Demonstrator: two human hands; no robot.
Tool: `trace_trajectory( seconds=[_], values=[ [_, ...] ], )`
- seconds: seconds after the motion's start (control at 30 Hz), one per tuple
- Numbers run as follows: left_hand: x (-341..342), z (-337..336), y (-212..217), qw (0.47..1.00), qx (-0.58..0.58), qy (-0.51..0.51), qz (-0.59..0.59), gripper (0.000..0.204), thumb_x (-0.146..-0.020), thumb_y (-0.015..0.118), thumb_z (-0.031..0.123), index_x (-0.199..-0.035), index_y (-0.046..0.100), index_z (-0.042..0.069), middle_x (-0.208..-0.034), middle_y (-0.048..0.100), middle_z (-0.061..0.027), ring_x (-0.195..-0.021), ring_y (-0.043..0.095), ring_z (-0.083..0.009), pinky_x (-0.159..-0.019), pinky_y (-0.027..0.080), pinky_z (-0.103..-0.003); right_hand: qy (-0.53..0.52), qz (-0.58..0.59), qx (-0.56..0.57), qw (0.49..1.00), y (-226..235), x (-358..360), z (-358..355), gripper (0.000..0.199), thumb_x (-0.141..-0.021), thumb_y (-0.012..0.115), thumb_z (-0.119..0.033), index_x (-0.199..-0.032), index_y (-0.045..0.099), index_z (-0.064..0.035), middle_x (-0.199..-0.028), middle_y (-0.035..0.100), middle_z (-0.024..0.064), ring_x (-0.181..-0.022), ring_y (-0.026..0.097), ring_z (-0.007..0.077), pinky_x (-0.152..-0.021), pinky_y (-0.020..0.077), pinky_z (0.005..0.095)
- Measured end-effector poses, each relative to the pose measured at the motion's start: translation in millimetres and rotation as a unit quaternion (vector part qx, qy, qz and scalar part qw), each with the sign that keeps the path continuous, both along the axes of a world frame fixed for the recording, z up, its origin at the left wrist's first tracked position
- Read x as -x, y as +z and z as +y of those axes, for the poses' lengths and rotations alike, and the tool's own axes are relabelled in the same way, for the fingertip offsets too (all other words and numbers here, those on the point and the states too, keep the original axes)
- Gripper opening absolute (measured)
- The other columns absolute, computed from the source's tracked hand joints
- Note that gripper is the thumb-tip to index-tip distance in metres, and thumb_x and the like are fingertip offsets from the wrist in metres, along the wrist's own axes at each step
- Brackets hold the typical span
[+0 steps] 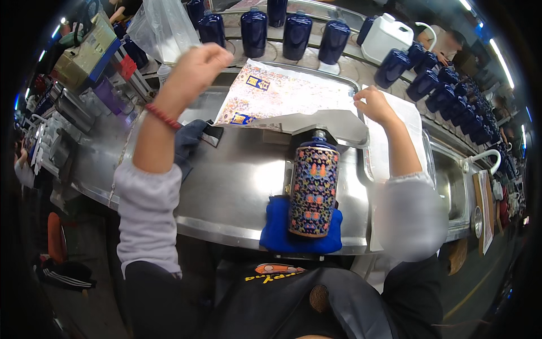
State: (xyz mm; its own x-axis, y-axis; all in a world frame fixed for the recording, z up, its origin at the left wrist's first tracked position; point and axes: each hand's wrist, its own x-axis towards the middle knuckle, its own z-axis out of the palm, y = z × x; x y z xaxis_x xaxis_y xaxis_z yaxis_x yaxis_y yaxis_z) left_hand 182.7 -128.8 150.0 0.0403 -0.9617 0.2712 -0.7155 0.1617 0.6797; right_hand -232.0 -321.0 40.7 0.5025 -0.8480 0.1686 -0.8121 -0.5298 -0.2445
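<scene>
A white sheet (pixel 271 93) printed with a small multicoloured pattern and dark blue labels lies across a metal tray (pixel 344 85). My left hand (pixel 195 70) is raised beyond the sheet's left edge, slightly blurred, with fingers pressed together; anything between them is too small to make out. At the sheet's right end, the thumb and fingertips of my right hand (pixel 375 104) come together in a pinch, and what they grip does not show clearly. Nearer me, a bottle covered in a colourful pattern (pixel 314 192) leans on a blue cloth (pixel 271 231). Curled greyish paper (pixel 333 125) sits just behind its neck.
Several plain dark blue bottles (pixel 254 34) line the curved conveyor (pixel 276 51) behind, continuing right. A white jug (pixel 387 38) stands among them. Left are a clear plastic bag (pixel 161 28) and a dark cloth (pixel 189 144); right is a sink (pixel 449 186) with a white tap (pixel 485 158).
</scene>
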Motion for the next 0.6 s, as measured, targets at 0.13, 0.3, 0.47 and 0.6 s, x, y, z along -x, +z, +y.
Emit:
trace_trajectory(
  seconds=[0.13, 0.3, 0.47, 0.6],
  values=[
    [-32.4, -80.6, -94.0, 0.984, -0.124, 0.081, -0.103, 0.047, -0.095, 0.066, 0.037, -0.117, 0.07, -0.005, -0.11, 0.075, -0.0193, -0.102, 0.07, -0.0268, -0.09, 0.052, -0.036, -0.073, 0.193, -0.024, 0.978, -14.1, -26.2, -60.0, 0.04, -0.086, 0.07, -0.03, -0.12, 0.076, -0.0111, -0.125, 0.067, 0.0217, -0.13, 0.051, 0.0386, -0.108, 0.042, 0.0461],
    [-30.8, -107.5, -124.2, 0.981, -0.135, 0.084, -0.107, 0.039, -0.091, 0.063, 0.03, -0.112, 0.072, -0.002, -0.109, 0.074, -0.0225, -0.106, 0.07, -0.0349, -0.094, 0.052, -0.042, -0.108, 0.245, -0.075, 0.961, -32.0, -37.1, -102.4, 0.049, -0.08, 0.075, -0.041, -0.121, 0.075, -0.013, -0.127, 0.062, 0.0226, -0.131, 0.052, 0.0368, -0.108, 0.043, 0.0443],
    [-20.8, -117.8, -126.5, 0.984, -0.117, 0.12, -0.066, 0.027, -0.086, 0.064, 0.026, -0.095, 0.069, 0.001, -0.099, 0.074, -0.0201, -0.099, 0.07, -0.0347, -0.09, 0.052, -0.042, -0.151, 0.166, -0.046, 0.973, -54.7, -41.4, -117.2, 0.038, -0.077, 0.079, -0.04, -0.104, 0.075, -0.0143, -0.116, 0.065, 0.02, -0.119, 0.058, 0.0359, -0.1, 0.0481, 0.0442],
    [-17.8, -125.2, -130.1, 0.979, -0.137, 0.133, -0.078, 0.022, -0.084, 0.064, 0.023, -0.09, 0.065, 0.002, -0.093, 0.074, -0.0184, -0.093, 0.071, -0.0323, -0.086, 0.052, -0.041, -0.127, 0.105, 0.003, 0.986, -57.6, -40.2, -115.3, 0.023, -0.081, 0.075, -0.031, -0.098, 0.079, -0.0157, -0.123, 0.064, 0.0171, -0.124, 0.052, 0.0381, -0.104, 0.0445, 0.0451]
  ],
)
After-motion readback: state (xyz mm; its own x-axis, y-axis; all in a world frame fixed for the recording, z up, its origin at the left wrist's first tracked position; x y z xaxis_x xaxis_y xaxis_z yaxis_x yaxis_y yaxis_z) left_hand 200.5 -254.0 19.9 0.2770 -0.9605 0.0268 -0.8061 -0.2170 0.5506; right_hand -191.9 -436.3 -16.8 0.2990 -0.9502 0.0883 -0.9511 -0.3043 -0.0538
